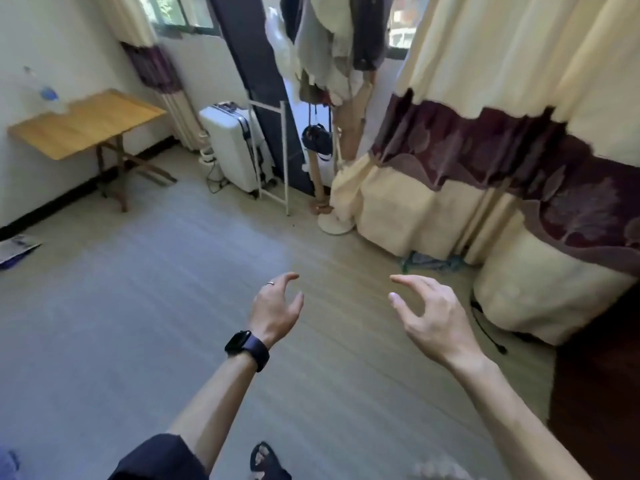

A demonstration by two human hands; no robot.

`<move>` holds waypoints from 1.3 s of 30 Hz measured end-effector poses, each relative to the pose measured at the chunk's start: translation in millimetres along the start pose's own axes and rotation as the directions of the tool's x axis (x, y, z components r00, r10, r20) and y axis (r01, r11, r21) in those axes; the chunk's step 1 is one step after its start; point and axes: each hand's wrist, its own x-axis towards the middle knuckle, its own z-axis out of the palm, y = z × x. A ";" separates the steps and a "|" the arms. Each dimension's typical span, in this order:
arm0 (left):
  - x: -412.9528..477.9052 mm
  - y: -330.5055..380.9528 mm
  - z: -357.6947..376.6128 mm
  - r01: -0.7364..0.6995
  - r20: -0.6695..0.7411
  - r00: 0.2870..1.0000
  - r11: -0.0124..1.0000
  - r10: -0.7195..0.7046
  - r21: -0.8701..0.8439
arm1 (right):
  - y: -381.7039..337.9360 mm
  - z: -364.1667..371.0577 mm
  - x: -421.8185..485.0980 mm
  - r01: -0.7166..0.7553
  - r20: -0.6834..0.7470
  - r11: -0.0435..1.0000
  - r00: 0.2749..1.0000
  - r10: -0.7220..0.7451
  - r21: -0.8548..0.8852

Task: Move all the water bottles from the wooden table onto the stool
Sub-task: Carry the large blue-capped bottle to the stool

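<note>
Left hand (277, 306): out in front over the floor (138, 323), fingers loosely curled like a claw, nothing in it. Black smartwatch (247, 348) on the wrist and a thin ring (270, 283) on one finger.
Right hand (429, 317): same deal, thumb and fingers spread and half bent, holding nothing, palm turned in toward the left one. The two hands are apart, level with each other.
Water bottles (48, 95): pretty smeared in this shot tbh. Clear plastic with a blue label, standing at the far left corner of the wooden table (93, 126), right by the wall. Can't tell how many.
Wooden table: light top, folding crossed legs, pushed against the left wall, well away from both hands.
Suitcase (232, 147): white hard-shell, upright just right of the table, cables trailing on the floor beside it.
Curtain (485, 109): cream with a maroon band, filling the right side and bunched up on the floor.
Coat stand (332, 46): top middle, loaded with pale clothes.
Bottom edge: a dark sandal (265, 459) on a foot, between the forearms.
Left edge: some printed paper (15, 249) lying on the floor near the wall.
</note>
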 end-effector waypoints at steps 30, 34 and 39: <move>283.4 -247.4 -549.7 0.288 -0.754 0.653 0.944 -0.070 0.162 | -571.4 255.4 458.0 0.737 -0.097 0.657 0.674 -0.732 0.160; 327.4 -267.7 -564.2 0.320 -0.777 0.621 0.939 -0.107 0.126 | -592.6 284.6 517.0 0.761 -0.083 0.616 0.640 -0.764 0.203; 374.9 -312.7 -583.8 0.373 -0.790 0.596 0.921 -0.144 0.113 | -628.7 345.0 577.9 0.758 -0.029 0.604 0.628 -0.777 0.245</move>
